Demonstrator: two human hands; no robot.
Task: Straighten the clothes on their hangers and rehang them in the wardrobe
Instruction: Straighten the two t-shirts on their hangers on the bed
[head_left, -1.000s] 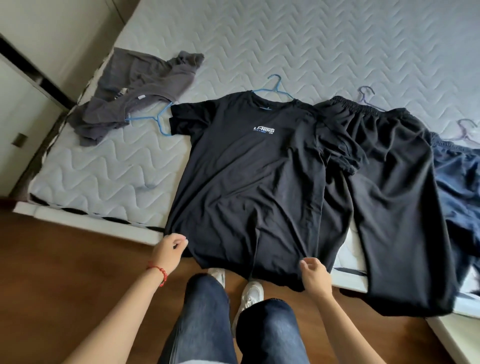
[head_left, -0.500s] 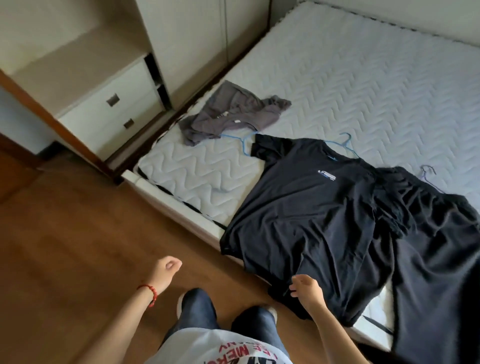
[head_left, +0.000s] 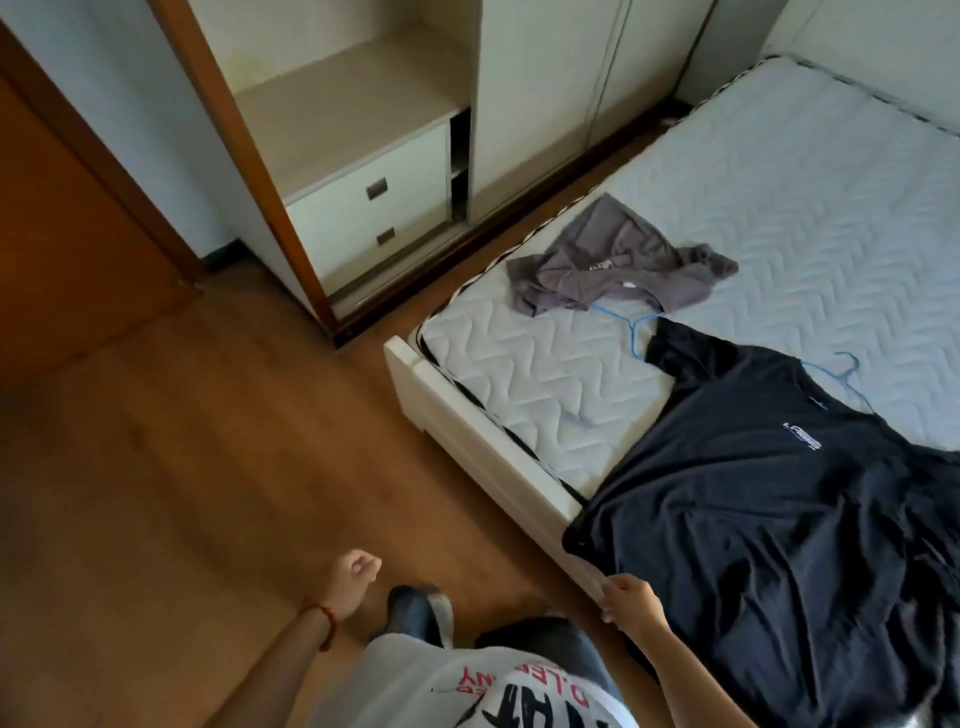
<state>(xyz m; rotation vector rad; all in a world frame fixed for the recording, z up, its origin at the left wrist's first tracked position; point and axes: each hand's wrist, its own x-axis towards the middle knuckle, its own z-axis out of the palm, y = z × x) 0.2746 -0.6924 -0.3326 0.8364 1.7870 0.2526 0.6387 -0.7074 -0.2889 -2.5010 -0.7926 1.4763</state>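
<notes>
A black T-shirt (head_left: 753, 519) lies flat on the mattress (head_left: 779, 208), its hem hanging over the bed's foot edge. The hook of a blue hanger (head_left: 852, 384) sticks out at its collar. A crumpled grey garment (head_left: 613, 260) lies near the mattress corner, with another blue hanger (head_left: 631, 327) partly under it. My right hand (head_left: 631, 603) grips the T-shirt's hem at the bed edge. Loosely curled and holding nothing, my left hand (head_left: 353, 577) hangs over the floor. The wardrobe (head_left: 545, 104) stands beyond the bed, its white doors closed.
An open shelf unit with two drawers (head_left: 374, 208) stands left of the wardrobe doors. A brown door (head_left: 62, 234) is at the far left. The white bed frame (head_left: 467, 431) juts toward me. Wooden floor (head_left: 208, 467) spreads to the left.
The view has swung left, bringing the wardrobe and drawers into sight. My left hand has let go of the T-shirt's hem and moved off over the floor. My right hand stays at the hem.
</notes>
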